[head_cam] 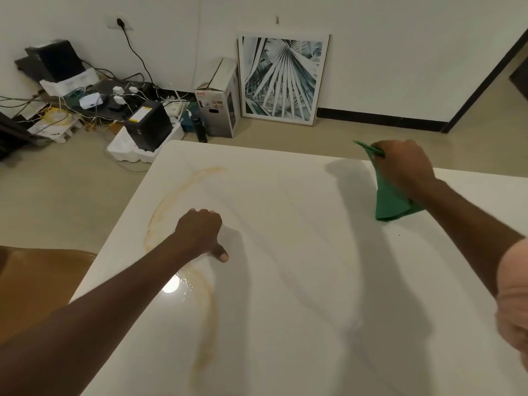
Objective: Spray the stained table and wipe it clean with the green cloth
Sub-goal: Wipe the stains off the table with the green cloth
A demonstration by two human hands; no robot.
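Note:
The glossy white table (285, 252) carries a long curved brown stain (168, 201) along its left side, with another streak of it running down toward the near edge. My left hand (201, 232) rests on the table by the stain, fingers curled into a fist, thumb pointing down, holding nothing. My right hand (405, 164) is at the table's far right and grips the green cloth (391, 201), which hangs down from it and touches the surface. No spray bottle is in view.
A brown chair (37, 278) stands at the table's left edge. On the floor beyond are a black box on white foam (148, 127), tangled cables and devices (71, 104), a cardboard box (220, 101), a black bottle (200, 128) and a framed picture (281, 80) leaning on the wall.

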